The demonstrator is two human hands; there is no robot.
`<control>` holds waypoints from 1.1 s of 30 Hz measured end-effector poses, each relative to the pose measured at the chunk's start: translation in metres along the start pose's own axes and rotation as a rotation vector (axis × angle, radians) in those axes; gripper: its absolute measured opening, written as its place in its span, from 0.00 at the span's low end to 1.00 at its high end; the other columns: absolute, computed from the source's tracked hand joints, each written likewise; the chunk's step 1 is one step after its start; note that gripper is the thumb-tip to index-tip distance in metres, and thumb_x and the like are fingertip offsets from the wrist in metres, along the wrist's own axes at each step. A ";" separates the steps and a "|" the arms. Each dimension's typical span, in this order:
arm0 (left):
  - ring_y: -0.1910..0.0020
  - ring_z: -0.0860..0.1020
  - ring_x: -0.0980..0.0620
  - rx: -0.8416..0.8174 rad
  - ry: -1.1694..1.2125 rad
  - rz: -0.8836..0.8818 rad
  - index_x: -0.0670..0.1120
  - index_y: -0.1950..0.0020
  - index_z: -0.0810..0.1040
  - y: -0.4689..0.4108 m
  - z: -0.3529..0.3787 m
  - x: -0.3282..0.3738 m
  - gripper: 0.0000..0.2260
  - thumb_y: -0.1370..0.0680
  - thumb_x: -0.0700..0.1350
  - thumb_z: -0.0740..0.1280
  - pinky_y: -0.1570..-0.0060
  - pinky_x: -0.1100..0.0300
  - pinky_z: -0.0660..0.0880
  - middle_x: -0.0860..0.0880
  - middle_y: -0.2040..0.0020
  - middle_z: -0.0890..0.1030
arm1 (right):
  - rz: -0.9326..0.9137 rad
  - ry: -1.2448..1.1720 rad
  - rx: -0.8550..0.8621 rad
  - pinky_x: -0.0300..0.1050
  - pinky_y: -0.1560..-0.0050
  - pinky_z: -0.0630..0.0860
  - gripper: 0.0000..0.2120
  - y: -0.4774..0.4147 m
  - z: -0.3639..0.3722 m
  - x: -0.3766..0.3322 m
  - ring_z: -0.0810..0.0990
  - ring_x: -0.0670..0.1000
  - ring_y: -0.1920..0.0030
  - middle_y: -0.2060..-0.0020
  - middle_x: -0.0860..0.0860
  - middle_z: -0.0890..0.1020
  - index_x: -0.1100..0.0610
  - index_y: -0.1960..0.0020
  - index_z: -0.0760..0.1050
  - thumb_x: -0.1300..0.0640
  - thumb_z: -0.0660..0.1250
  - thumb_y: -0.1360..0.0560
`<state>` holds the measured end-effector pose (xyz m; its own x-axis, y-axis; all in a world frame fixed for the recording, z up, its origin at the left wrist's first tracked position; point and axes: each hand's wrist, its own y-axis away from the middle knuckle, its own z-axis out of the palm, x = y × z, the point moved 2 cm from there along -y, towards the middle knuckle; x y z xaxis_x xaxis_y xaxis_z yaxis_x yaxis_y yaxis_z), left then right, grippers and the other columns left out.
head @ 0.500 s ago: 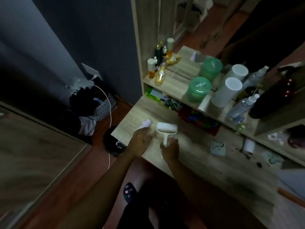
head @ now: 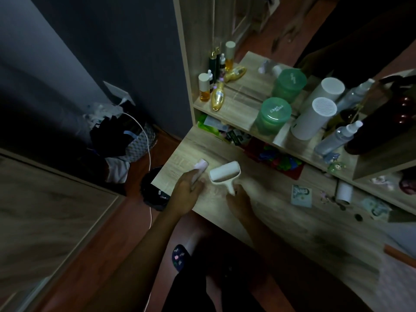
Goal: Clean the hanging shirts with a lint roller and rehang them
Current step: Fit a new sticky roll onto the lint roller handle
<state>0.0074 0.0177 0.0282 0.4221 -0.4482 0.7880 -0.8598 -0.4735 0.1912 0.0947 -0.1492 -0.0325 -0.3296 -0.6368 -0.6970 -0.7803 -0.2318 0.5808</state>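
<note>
A white lint roller (head: 225, 173) lies over the left end of a light wooden dresser top (head: 281, 210), its roll pointing away from me. My right hand (head: 238, 202) grips its short handle. Just left of it, my left hand (head: 188, 191) holds a pale pink-white cylinder (head: 200, 167), which looks like a roller cover or spare roll. No shirts are in view.
A shelf (head: 243, 120) above the top carries perfume bottles (head: 218, 95), a green jar (head: 273, 114), a white cylinder device (head: 315, 118) and a spray bottle (head: 337, 137). A mirror stands behind. A black bin (head: 153, 190), a bag and a white cable (head: 147, 140) sit on the floor at left.
Both hands have stayed at the same spot on the dresser top; the roller and the pink-white cylinder have barely shifted.
</note>
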 end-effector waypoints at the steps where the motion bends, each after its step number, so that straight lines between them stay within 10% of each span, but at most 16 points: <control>1: 0.38 0.74 0.51 0.021 0.024 0.011 0.41 0.32 0.73 0.000 -0.003 0.002 0.17 0.20 0.43 0.67 0.43 0.67 0.66 0.44 0.35 0.77 | -0.038 0.031 -0.043 0.36 0.64 0.69 0.12 0.008 -0.008 -0.006 0.78 0.48 0.57 0.52 0.51 0.79 0.58 0.40 0.73 0.62 0.64 0.24; 8: 0.41 0.75 0.64 -0.027 0.285 0.010 0.62 0.38 0.73 0.024 -0.029 0.050 0.14 0.22 0.51 0.69 0.46 0.68 0.74 0.61 0.40 0.77 | -0.266 0.094 -0.302 0.43 0.67 0.69 0.07 0.064 -0.053 -0.043 0.74 0.46 0.69 0.67 0.47 0.77 0.49 0.56 0.76 0.60 0.62 0.27; 15: 0.50 0.81 0.55 -0.001 0.478 0.018 0.59 0.29 0.71 0.059 -0.050 0.099 0.21 0.20 0.44 0.68 0.58 0.63 0.80 0.47 0.43 0.79 | -0.483 0.000 -0.500 0.34 0.65 0.70 0.05 0.125 -0.074 -0.090 0.75 0.39 0.68 0.67 0.43 0.79 0.50 0.57 0.73 0.56 0.66 0.22; 19: 0.60 0.81 0.59 -0.004 0.548 0.026 0.55 0.28 0.70 0.078 -0.073 0.120 0.23 0.20 0.38 0.66 0.61 0.68 0.76 0.42 0.45 0.79 | -0.438 -0.126 -0.585 0.47 0.70 0.65 0.09 0.147 -0.078 -0.111 0.70 0.52 0.73 0.72 0.53 0.75 0.59 0.58 0.71 0.54 0.62 0.24; 25: 0.60 0.81 0.58 -0.002 0.506 0.107 0.54 0.31 0.73 0.106 -0.088 0.145 0.21 0.21 0.36 0.63 0.62 0.66 0.78 0.45 0.40 0.79 | -0.548 0.019 -0.464 0.44 0.76 0.66 0.16 0.172 -0.090 -0.134 0.69 0.48 0.80 0.75 0.50 0.74 0.46 0.62 0.71 0.44 0.54 0.19; 33: 0.74 0.76 0.47 0.084 0.523 0.118 0.54 0.36 0.71 0.138 -0.085 0.158 0.12 0.19 0.47 0.65 0.73 0.55 0.74 0.42 0.61 0.81 | -0.546 0.078 -0.364 0.46 0.77 0.70 0.14 0.206 -0.098 -0.150 0.75 0.59 0.79 0.75 0.59 0.78 0.57 0.59 0.72 0.50 0.57 0.20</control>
<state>-0.0692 -0.0544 0.2293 0.1064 -0.0746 0.9915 -0.8579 -0.5110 0.0537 0.0354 -0.1736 0.2324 0.1131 -0.4054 -0.9071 -0.5902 -0.7619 0.2669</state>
